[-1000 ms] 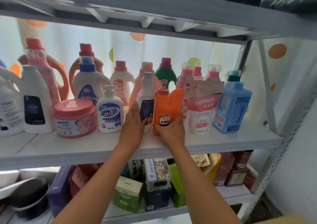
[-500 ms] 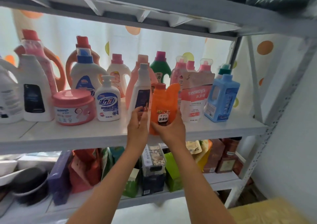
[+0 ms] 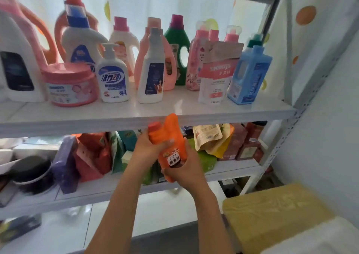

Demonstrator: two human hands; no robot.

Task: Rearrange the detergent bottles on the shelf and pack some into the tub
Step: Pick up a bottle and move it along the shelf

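Observation:
An orange bottle [image 3: 168, 137] with a red cap is off the shelf, held in front of the shelf's edge by both hands. My left hand [image 3: 147, 150] grips its upper part near the cap; my right hand [image 3: 186, 169] grips its lower end from below. On the white shelf [image 3: 194, 108] stand several detergent bottles: a slim white bottle [image 3: 152, 69], a white pump bottle [image 3: 113, 77], a blue bottle [image 3: 249, 73], a pink-and-white pouch [image 3: 216, 75] and a pink tub [image 3: 71, 83]. A gap lies between the slim white bottle and the pouch.
The lower shelf [image 3: 116, 185] holds boxes, bags and pouches [image 3: 208, 137]. A yellow surface [image 3: 272, 211] lies at the bottom right beside the grey shelf post [image 3: 287, 133]. Taller bottles fill the back row, among them a green one [image 3: 177, 45].
Both hands have lifted the orange bottle off the shelf and brought it down and towards me. The view has tilted downward.

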